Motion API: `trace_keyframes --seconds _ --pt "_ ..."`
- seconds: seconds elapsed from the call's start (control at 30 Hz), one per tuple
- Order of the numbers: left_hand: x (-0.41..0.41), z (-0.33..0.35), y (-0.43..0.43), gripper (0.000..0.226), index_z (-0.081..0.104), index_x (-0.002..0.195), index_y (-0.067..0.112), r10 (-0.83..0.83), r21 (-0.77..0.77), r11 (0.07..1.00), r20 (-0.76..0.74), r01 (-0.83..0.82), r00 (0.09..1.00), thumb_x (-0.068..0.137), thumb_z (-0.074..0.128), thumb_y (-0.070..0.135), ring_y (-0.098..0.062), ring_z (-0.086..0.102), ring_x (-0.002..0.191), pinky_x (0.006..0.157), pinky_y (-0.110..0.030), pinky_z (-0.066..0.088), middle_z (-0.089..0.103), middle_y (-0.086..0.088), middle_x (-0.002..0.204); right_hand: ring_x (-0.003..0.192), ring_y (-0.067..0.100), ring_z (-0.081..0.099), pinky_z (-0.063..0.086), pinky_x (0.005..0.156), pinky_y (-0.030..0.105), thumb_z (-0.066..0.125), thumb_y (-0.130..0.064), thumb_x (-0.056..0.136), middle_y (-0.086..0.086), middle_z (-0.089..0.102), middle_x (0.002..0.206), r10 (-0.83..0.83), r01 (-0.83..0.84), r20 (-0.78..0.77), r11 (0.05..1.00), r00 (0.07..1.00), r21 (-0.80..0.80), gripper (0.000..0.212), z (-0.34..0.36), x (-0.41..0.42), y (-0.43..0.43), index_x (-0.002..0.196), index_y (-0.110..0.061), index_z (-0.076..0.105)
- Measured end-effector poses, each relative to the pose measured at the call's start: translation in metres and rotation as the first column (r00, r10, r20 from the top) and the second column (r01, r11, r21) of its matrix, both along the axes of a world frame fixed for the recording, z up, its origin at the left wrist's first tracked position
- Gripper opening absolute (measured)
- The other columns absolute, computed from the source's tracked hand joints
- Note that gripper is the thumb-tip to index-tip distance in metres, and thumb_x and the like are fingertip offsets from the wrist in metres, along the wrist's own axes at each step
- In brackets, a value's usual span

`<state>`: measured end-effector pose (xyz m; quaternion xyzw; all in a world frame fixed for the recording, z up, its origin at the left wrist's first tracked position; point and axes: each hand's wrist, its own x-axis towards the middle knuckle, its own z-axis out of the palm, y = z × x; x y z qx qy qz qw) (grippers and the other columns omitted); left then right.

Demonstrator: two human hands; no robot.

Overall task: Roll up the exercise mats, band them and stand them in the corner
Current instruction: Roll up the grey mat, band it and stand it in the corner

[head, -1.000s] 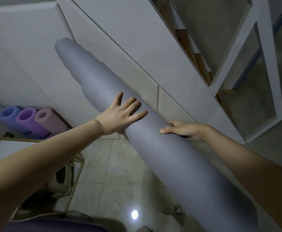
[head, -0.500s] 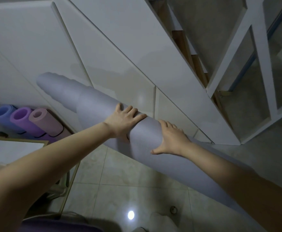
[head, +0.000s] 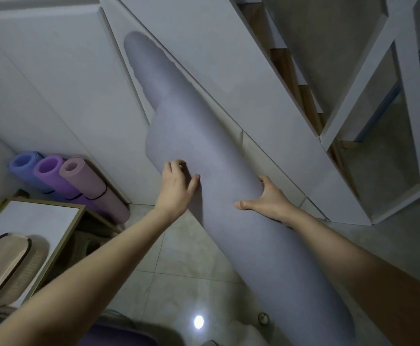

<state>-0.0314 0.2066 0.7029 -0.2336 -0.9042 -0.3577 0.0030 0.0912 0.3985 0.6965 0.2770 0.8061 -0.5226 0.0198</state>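
Both grips have hold of the rolled grey mat (head: pixel 218 151): the left grip (head: pixel 177 188) curls its fingers over the roll's left edge with the thumb laid on the front, and the right grip (head: pixel 266 201) clamps the other side, thumb forward and fingers hidden behind. This mat slants up from the lower right towards the white cabinet panel (head: pixel 228 46) under the stairs, with its upper end close against that panel. Its inner turns poke out past the outer wrap at the top, and no band shows on it. Three banded rolls, the blue mat (head: pixel 23 163), purple mat (head: pixel 49 168) and pink mat (head: pixel 79 176), already lean in the corner at far left, beside a wood-framed tabletop (head: pixel 36 216). The step in hand looks like tightening and squaring the roll. Next it likely needs the loose turns pushed flush and a band slipped on, before being carried left to join the others.
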Motion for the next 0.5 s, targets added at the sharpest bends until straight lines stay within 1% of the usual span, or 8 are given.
trace_keyframes --seconds 0.07,0.17,0.23,0.3,0.37,0.4,0.47,0.5 --pt "-0.003 0.003 0.006 0.071 0.038 0.129 0.001 0.071 0.156 0.982 0.235 -0.109 0.969 0.081 0.069 0.043 -0.029 0.042 0.121 0.106 -0.039 0.036 0.038 -0.015 0.127 0.103 0.014 0.057 0.045 0.083 0.025 0.087 -0.032 0.061 -0.007 0.055 0.119 0.024 -0.024 -0.002 1.0 1.0 -0.013 0.092 0.001 -0.001 -0.001 0.136 -0.02 0.036" --pt "-0.01 0.002 0.014 0.112 0.04 0.131 0.011 0.085 0.324 0.91 0.466 -0.259 0.881 0.048 0.071 0.08 -0.027 0.045 0.125 0.103 -0.047 0.042 0.044 -0.009 0.133 0.104 0.013 0.056 0.046 0.085 0.026 0.087 -0.033 0.06 -0.007 0.054 0.12 0.082 -0.082 0.0 0.997 0.997 0.005 0.093 0.001 -0.002 -0.002 0.136 -0.022 0.035" --pt "-0.011 0.008 0.017 0.122 0.03 0.136 0.02 0.071 0.386 0.861 0.554 -0.332 0.83 0.04 0.073 0.08 -0.024 0.043 0.127 0.102 -0.051 0.042 0.041 -0.002 0.138 0.106 0.013 0.055 0.045 0.088 0.026 0.088 -0.033 0.06 -0.005 0.053 0.124 0.117 -0.117 -0.008 0.993 0.993 0.015 0.095 0.001 -0.003 -0.005 0.137 -0.022 0.034" --pt "-0.014 0.019 0.02 0.116 0.02 0.141 0.02 0.08 0.427 0.791 0.639 -0.439 0.765 0.053 0.078 0.068 -0.022 0.046 0.124 0.101 -0.051 0.042 0.039 0.002 0.138 0.106 0.011 0.054 0.042 0.087 0.023 0.088 -0.031 0.061 -0.006 0.052 0.125 0.153 -0.153 -0.008 0.988 0.988 0.015 0.095 -0.002 -0.004 -0.008 0.138 -0.022 0.033" --pt "-0.024 0.026 0.02 0.105 0.022 0.14 0.013 0.08 0.424 0.727 0.729 -0.541 0.679 0.063 0.079 0.056 -0.021 0.051 0.115 0.097 -0.049 0.046 0.044 0.002 0.13 0.107 0.01 0.054 0.041 0.086 0.021 0.087 -0.03 0.062 -0.007 0.051 0.125 0.184 -0.184 -0.007 0.983 0.983 0.004 0.096 -0.004 -0.003 -0.011 0.14 -0.021 0.031" --pt "-0.027 0.03 0.018 0.108 0.026 0.139 0.014 0.07 0.424 0.713 0.749 -0.558 0.659 0.057 0.081 0.057 -0.021 0.053 0.11 0.092 -0.049 0.048 0.048 0.003 0.128 0.106 0.009 0.053 0.04 0.085 0.021 0.087 -0.03 0.063 -0.008 0.05 0.124 0.197 -0.197 -0.003 0.98 0.98 0.002 0.096 -0.005 -0.002 -0.012 0.141 -0.021 0.03" --pt "-0.029 0.034 0.013 0.113 0.034 0.137 0.017 0.079 0.428 0.724 0.727 -0.541 0.682 0.042 0.081 0.058 -0.018 0.055 0.104 0.078 -0.042 0.051 0.053 0.003 0.127 0.108 0.008 0.052 0.039 0.087 0.02 0.086 -0.03 0.065 -0.009 0.049 0.124 0.234 -0.234 0.011 0.972 0.972 0.003 0.097 -0.006 -0.003 -0.013 0.142 -0.022 0.028" --pt "-0.027 0.035 0.011 0.11 0.036 0.135 0.017 0.093 0.439 0.724 0.701 -0.532 0.707 0.042 0.08 0.055 -0.016 0.056 0.101 0.074 -0.039 0.051 0.054 0.003 0.126 0.11 0.008 0.052 0.04 0.09 0.021 0.086 -0.031 0.064 -0.009 0.049 0.127 0.262 -0.262 0.024 0.965 0.965 0.008 0.099 -0.006 -0.004 -0.012 0.143 -0.022 0.027"
